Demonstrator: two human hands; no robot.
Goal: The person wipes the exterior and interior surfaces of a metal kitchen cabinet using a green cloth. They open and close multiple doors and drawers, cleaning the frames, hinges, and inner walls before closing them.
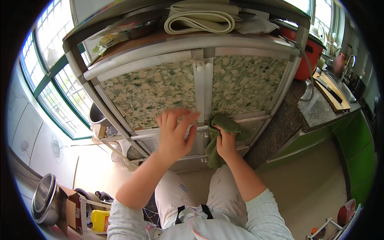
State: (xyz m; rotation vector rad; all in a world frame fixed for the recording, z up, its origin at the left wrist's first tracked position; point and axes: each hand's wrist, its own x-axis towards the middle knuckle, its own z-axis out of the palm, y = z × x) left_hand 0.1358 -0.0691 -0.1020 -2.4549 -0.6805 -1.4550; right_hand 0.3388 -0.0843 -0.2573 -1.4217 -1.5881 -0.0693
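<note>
Before me stands a metal-framed cabinet [204, 87] with two upper doors of pebble-patterned panels and white knobs. My right hand [226, 142] grips a green cloth [217, 150], which hangs over its fingers against the lower edge of the right patterned door. My left hand [177, 130] is raised in front of the left door's lower part, fingers spread and curved, with nothing in it. Whether its fingertips touch the door cannot be told. Smaller panelled doors lie below, partly hidden by my hands and the cloth.
A folded cream mat [199, 25] lies on the cabinet's shelf. At the right are a red pot [303, 57] and a knife [333, 93] on a wooden cutting board [342, 103]. Metal bowls [48, 204] and a yellow container [99, 220] stand at lower left.
</note>
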